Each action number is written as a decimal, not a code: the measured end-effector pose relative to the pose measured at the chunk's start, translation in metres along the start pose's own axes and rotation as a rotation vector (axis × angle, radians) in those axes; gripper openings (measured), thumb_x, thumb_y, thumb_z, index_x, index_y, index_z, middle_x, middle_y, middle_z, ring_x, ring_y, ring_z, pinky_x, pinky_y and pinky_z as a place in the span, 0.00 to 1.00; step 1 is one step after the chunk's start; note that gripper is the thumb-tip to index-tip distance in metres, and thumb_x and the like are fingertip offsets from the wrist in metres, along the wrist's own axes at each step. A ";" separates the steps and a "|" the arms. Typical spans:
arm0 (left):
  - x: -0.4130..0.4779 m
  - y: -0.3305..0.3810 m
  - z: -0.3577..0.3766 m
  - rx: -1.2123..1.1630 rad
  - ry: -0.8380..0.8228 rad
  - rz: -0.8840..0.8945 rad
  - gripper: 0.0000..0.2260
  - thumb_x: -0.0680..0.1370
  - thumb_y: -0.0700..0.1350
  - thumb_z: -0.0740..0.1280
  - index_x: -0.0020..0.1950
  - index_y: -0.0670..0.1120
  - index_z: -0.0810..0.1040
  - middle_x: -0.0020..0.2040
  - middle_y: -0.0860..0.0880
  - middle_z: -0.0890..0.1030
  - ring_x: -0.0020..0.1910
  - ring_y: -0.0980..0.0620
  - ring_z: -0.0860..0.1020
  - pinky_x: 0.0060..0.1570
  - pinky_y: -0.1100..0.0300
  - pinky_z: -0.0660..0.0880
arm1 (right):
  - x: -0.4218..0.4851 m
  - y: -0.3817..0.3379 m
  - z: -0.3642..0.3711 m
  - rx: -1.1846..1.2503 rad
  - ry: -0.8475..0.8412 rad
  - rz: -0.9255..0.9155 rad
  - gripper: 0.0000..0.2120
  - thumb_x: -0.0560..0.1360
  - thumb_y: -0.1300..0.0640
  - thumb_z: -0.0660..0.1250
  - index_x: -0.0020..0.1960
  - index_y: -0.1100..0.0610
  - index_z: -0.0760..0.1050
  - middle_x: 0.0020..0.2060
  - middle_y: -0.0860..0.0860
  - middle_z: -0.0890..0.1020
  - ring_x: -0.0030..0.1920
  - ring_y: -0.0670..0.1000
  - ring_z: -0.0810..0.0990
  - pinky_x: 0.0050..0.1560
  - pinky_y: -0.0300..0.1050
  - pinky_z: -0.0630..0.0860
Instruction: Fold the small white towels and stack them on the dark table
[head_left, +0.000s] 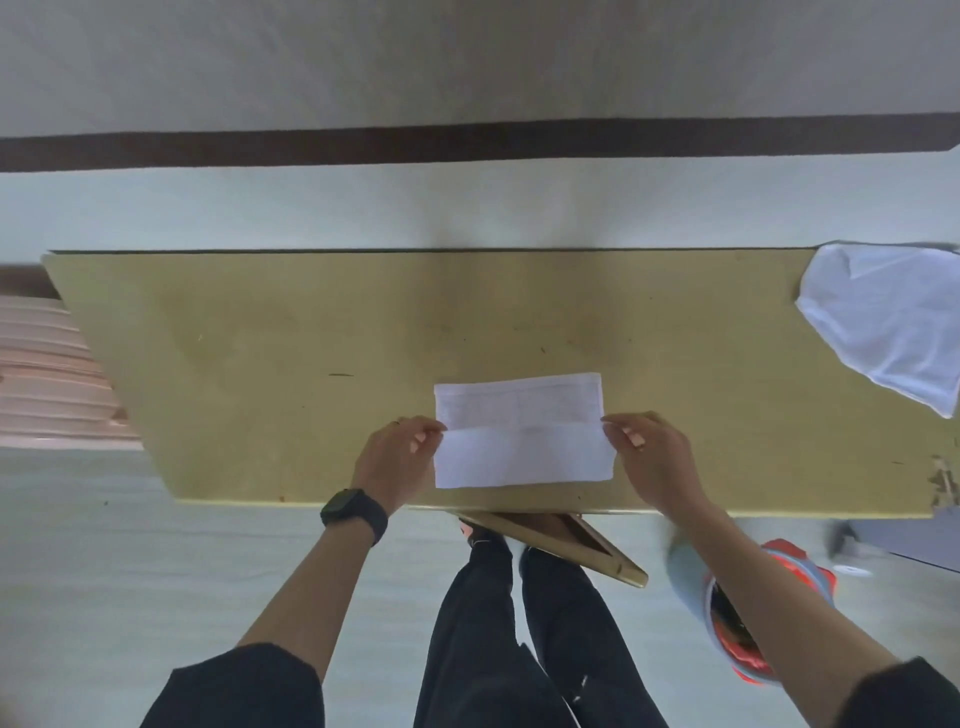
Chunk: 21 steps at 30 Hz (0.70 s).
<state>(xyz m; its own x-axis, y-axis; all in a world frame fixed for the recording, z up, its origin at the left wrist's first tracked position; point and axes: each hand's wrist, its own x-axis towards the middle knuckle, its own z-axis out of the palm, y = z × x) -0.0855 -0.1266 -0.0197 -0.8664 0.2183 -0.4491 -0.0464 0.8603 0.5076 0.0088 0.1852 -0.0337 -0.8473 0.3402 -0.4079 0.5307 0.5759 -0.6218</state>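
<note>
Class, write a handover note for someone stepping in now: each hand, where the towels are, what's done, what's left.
Left hand pinches the towel on its left edge; right hand, its right edge.
It lies on the table near the front edge, one fold in.
Crumpled white cloth sits at the far right corner.
No finished stack in view.
Remaining: finish folding, fold the other, stack.

**White on Mustard**

The towel (522, 431) is showing plain white on its near half, while its far half is carrying a faint grey grid. The table (260, 364) under it is glowing a dull mustard yellow, flecked with small dark marks. A loose cloth (888, 322) is reading white with bluish shadows. The person is wearing a black watch (353, 512), black sleeves (244, 686) and black trousers (467, 649). A dark brown band (467, 143) is crossing the pale grey floor (311, 208), and a ridged surface (47, 364) is showing pale pink stripes.
</note>
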 end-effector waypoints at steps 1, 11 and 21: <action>0.010 0.000 -0.001 -0.057 0.005 -0.026 0.07 0.81 0.48 0.65 0.53 0.56 0.83 0.46 0.55 0.80 0.46 0.56 0.77 0.46 0.62 0.70 | 0.013 -0.004 0.003 0.028 0.020 0.008 0.09 0.80 0.53 0.66 0.57 0.51 0.83 0.50 0.47 0.80 0.47 0.47 0.78 0.50 0.37 0.69; 0.075 -0.015 0.013 -0.183 0.055 -0.106 0.08 0.79 0.50 0.68 0.56 0.57 0.84 0.46 0.56 0.85 0.40 0.62 0.78 0.38 0.77 0.68 | 0.077 -0.002 0.029 0.002 0.113 0.013 0.08 0.79 0.56 0.67 0.55 0.51 0.83 0.46 0.49 0.82 0.45 0.49 0.80 0.48 0.36 0.70; 0.090 -0.012 0.014 -0.027 0.018 -0.123 0.06 0.78 0.51 0.68 0.50 0.58 0.84 0.43 0.58 0.84 0.46 0.55 0.80 0.49 0.57 0.78 | 0.088 -0.007 0.027 -0.079 0.151 -0.010 0.05 0.76 0.56 0.69 0.50 0.50 0.83 0.39 0.47 0.81 0.40 0.49 0.81 0.43 0.34 0.69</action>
<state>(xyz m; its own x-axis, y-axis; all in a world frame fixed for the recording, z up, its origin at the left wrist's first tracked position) -0.1560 -0.1111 -0.0767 -0.8619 0.1034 -0.4964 -0.1661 0.8674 0.4691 -0.0686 0.1916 -0.0834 -0.8494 0.4389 -0.2930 0.5238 0.6346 -0.5682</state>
